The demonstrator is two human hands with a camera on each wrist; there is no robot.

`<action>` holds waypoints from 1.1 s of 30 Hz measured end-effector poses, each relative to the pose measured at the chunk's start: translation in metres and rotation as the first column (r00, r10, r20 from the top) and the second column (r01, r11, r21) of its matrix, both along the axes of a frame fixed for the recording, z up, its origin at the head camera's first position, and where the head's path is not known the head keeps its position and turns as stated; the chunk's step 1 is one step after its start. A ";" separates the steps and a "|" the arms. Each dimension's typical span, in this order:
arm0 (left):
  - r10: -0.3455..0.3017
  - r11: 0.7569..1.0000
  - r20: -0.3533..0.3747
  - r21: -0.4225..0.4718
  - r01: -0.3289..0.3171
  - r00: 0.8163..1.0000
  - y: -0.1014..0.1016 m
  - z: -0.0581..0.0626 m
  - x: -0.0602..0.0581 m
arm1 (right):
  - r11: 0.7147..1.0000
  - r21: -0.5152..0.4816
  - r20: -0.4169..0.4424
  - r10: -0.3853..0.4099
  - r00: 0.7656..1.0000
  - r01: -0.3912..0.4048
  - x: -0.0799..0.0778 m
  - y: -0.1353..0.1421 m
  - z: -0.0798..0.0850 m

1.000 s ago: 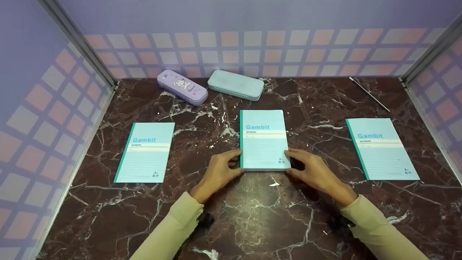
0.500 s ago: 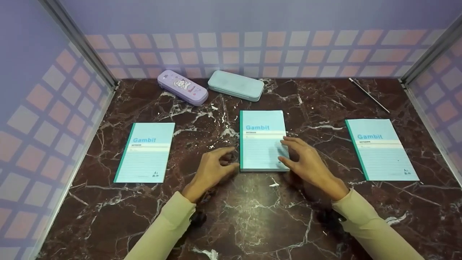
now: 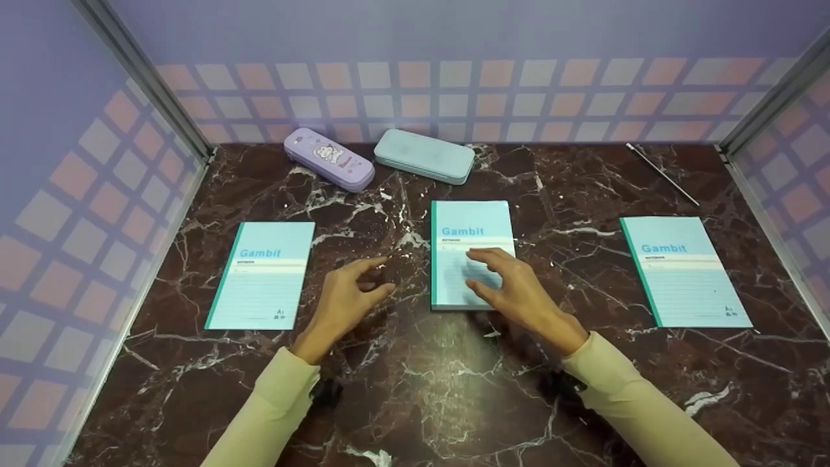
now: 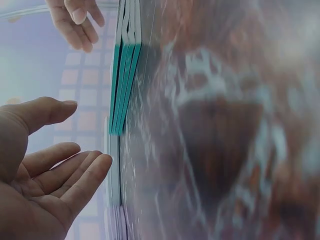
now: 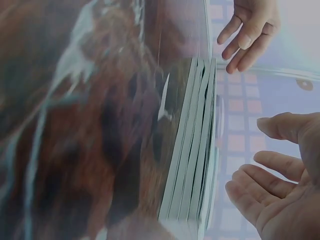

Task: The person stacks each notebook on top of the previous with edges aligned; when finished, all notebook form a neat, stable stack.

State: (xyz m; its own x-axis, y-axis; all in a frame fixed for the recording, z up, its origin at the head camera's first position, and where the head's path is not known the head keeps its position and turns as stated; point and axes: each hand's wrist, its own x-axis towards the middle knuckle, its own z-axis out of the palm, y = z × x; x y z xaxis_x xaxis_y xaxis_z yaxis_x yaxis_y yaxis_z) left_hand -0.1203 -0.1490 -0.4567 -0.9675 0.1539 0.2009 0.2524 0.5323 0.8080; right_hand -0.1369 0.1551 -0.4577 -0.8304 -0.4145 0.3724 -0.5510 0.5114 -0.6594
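Note:
A stack of several light-blue notebooks (image 3: 471, 220) with green spines lies in the middle of the table; the wrist views show its layered edges. My right hand (image 3: 519, 292) hovers above the stack's lower right part, fingers loosely bent and holding nothing. To the left of the stack, my left hand (image 3: 343, 298) is held over the bare tabletop, thumb and fingers apart with nothing between them. One matching notebook (image 3: 262, 279) lies flat at the left, nearest my left hand. Another notebook (image 3: 687, 279) lies at the right, slightly angled.
Towards the back wall lie a purple pencil case (image 3: 331, 159) with a cartoon print and a pale-blue pencil case (image 3: 425, 155). A thin pencil-like stick (image 3: 663, 174) lies at the back right. Patterned partition walls (image 3: 415, 84) border the dark marbled table (image 3: 415, 415).
Both hands have let go of the middle notebook stack's sides. My left hand has moved left, away from it; my right hand has lifted and moved left over the stack.

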 end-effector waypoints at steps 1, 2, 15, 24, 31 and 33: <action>0.007 1.000 -0.005 0.001 -0.007 1.000 -0.003 0.000 0.000 | 1.000 -0.003 0.005 0.006 1.000 -0.006 0.000 -0.003 0.000; 0.014 1.000 -0.011 0.003 -0.014 1.000 -0.006 0.001 0.000 | 1.000 -0.005 0.009 0.011 1.000 -0.011 -0.001 -0.006 -0.001; 0.111 0.994 -0.032 0.002 -0.111 0.993 -0.041 0.010 -0.002 | 0.993 -0.085 0.145 0.090 0.985 -0.078 -0.002 -0.044 -0.001; 0.190 0.980 -0.076 -0.050 -0.194 0.979 -0.074 0.013 0.000 | 0.987 -0.124 0.257 0.134 0.957 -0.105 -0.003 -0.078 -0.001; 0.258 0.963 -0.044 -0.069 -0.261 0.965 -0.102 0.017 0.005 | 0.990 -0.076 0.331 0.135 0.934 -0.116 -0.006 -0.100 -0.001; 0.276 0.957 -0.046 -0.077 -0.279 0.960 -0.110 0.017 0.005 | 0.992 -0.053 0.341 0.126 0.932 -0.115 -0.006 -0.106 -0.001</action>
State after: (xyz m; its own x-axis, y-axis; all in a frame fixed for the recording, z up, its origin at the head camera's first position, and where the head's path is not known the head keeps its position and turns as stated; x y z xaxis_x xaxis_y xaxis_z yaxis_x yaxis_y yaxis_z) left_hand -0.1149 -0.2589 -0.4397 -0.9671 -0.1025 0.2329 0.1124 0.6491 0.7524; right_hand -0.1430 0.0486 -0.4585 -0.8543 -0.5122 0.0887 -0.3450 0.4311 -0.8337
